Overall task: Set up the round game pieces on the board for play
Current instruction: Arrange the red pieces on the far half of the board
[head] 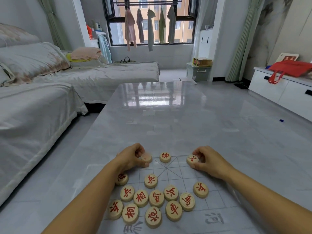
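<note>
Round wooden game pieces with red characters are lying on a transparent board (170, 173) spread over the near end of the glossy grey desk (168, 115); the board's faint grid and diagonal lines are showing through between them.

One lone piece (165, 157) is sitting flat at the head of the diagonal cross, between the two hands and touching neither.

Left hand (133, 157) is curling over a blurred piece (146, 157), its grip clamped on it with fingertips on top and thumb below; the piece is sitting just left of the lone one.

Right hand (208, 160) is pinching a red-marked piece (192, 159) at its right rim, the grip closed on it; this piece is lying just right of the lone one.

A loose cluster of pieces (155, 202) is crowding toward the desk's near edge, many touching one another, faces up; one piece (121, 179) is lying partly under the left forearm; another (200, 189) is standing slightly apart on the cluster's right.

Beyond the desk's left edge a sofa under a pale cover (50, 92) is running along the wall; past the far edge, clothes (150, 26) are hanging at a window; a red bag (290, 69) is resting on a white cabinet (278, 88) to the right.
</note>
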The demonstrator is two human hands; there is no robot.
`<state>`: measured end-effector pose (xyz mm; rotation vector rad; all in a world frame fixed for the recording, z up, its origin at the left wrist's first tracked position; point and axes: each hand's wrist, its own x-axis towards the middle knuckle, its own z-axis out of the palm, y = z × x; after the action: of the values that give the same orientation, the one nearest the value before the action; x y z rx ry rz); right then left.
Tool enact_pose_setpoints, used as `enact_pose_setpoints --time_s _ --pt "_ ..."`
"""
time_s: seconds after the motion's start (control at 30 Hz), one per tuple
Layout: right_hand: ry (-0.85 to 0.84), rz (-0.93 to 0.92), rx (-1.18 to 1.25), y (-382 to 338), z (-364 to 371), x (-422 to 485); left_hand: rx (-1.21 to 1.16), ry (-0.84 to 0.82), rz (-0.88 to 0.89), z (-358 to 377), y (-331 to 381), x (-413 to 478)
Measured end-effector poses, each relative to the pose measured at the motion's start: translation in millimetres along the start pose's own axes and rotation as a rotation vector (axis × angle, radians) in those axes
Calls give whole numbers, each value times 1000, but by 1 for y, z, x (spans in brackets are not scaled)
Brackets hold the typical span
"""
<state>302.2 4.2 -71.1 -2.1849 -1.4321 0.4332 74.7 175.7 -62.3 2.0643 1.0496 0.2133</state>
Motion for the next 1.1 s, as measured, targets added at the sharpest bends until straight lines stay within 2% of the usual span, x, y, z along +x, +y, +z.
enact_pose_setpoints --time_s 0.17,0.4,0.57,0.67,1.1 --pt "-43 -48 30 -13 5 19 13 -21 7 0 -2 2" --pt "57 -160 -69 -6 23 22 141 -27 18 4 3 3" --pt "47 -109 -51 -5 25 26 190 27 -12 8 8 0" --pt "110 -80 -63 -11 31 29 162 73 -7 11 6 -1" --pt "165 -133 -40 -9 35 25 257 106 15 14 10 -3"
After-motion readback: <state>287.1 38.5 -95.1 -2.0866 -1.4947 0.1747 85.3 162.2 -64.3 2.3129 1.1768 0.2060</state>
